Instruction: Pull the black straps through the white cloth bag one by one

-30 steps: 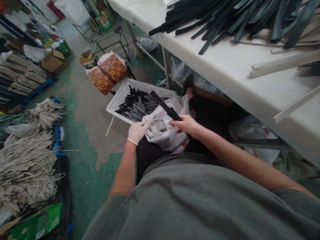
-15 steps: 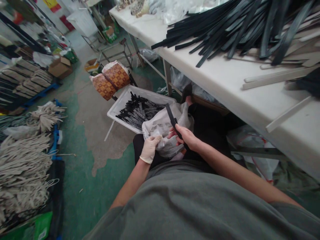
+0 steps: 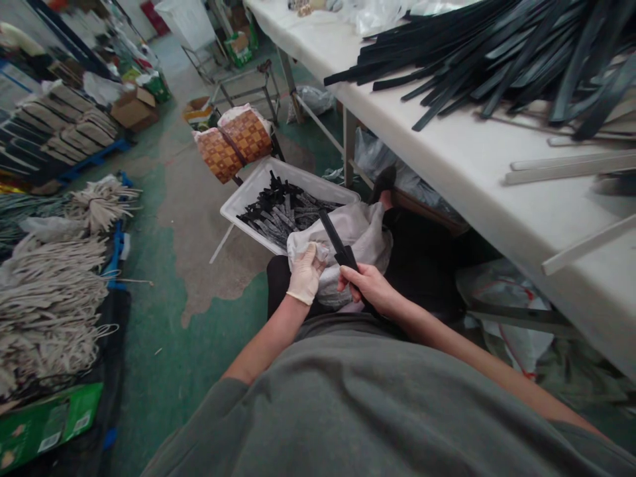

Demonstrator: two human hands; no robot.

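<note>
My right hand, bare, is closed round a flat black strap that points up and away from me. A wider black piece crosses the strap just above my fingers. My left hand wears a pale thin glove with its fingers bent together. At its fingertips is a crumpled whitish cloth, hard to tell from the white sheet over my lap. Beyond my knees, a white plastic bin holds many short black strips, some with a speckled grey side.
On my right, a white-covered table carries a heap of long black strips and several beige strips. A chair with a checked cushion stands behind the bin. Bundles of beige cords lie on the left.
My left hand has moved up a little and its grip has turned, with fingers now upward. The strap's far end has swung slightly left in my right hand. The whole view has shifted slightly.
</note>
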